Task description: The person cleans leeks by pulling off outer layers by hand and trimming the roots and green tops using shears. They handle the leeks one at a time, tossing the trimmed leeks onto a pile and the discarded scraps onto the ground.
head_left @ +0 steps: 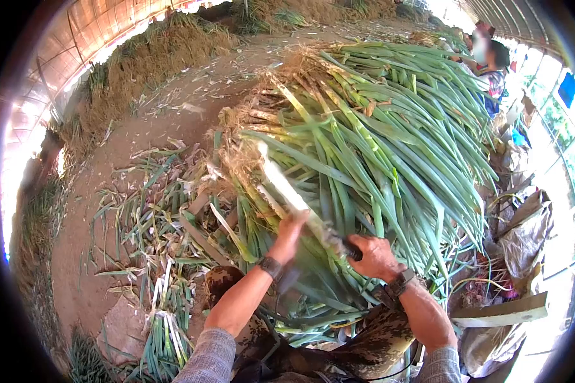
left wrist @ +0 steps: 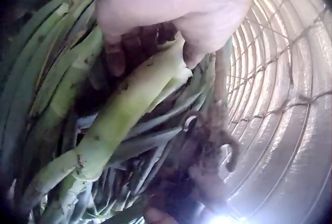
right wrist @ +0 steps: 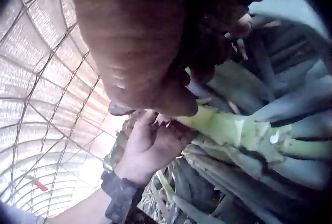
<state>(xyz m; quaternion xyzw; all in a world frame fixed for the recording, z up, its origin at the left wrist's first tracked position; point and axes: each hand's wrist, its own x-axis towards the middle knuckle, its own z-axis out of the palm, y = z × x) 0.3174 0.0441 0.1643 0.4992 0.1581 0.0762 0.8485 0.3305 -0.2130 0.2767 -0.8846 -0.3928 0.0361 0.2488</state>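
Observation:
My left hand [head_left: 291,235] grips a leek [head_left: 281,182] around its stalk, its white root end pointing up and away from me in the head view. In the left wrist view, the thumb and fingers close round the pale top of the stalk [left wrist: 122,112], where a layer of skin stands loose. Beside it, my right hand [head_left: 375,256] holds a black-handled tool [head_left: 352,249] close against the green part of the stalk. The tool's working end is blurred. From the right wrist, the left hand [right wrist: 158,149] shows just below the right hand [right wrist: 135,53].
A large heap of leeks [head_left: 377,147] lies in front, roots to the left. Trimmed leaves and peelings [head_left: 153,223] litter the ground at left. Bundled stacks [head_left: 153,64] line the back. Another person [head_left: 492,70] sits far right. A wooden board [head_left: 501,311] and plastic sacks [head_left: 524,236] lie at right.

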